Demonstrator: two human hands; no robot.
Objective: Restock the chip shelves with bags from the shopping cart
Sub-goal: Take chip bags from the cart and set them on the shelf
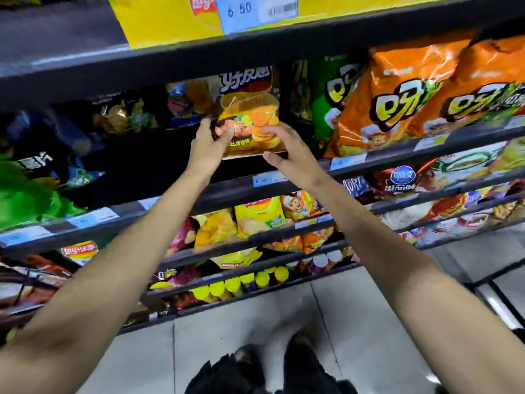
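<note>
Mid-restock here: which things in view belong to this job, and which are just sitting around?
In the job: yellow chip bag, left hand, right hand, its shelf.
Just there: orange bags, green bags, yellow-lidded cans, price tag.

Dark gap (136, 155) left free; orange bags (397, 109) block right.

Pale floor tiles (355, 322) lie below; yellow-lidded canisters (244, 282) line a low row, and a price label (257, 12) hangs above.

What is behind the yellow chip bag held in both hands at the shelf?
Behind the yellow chip bag, another bag with a dark, lettered top stands. Its lower part is covered, as is anything deeper on the shelf.
</note>
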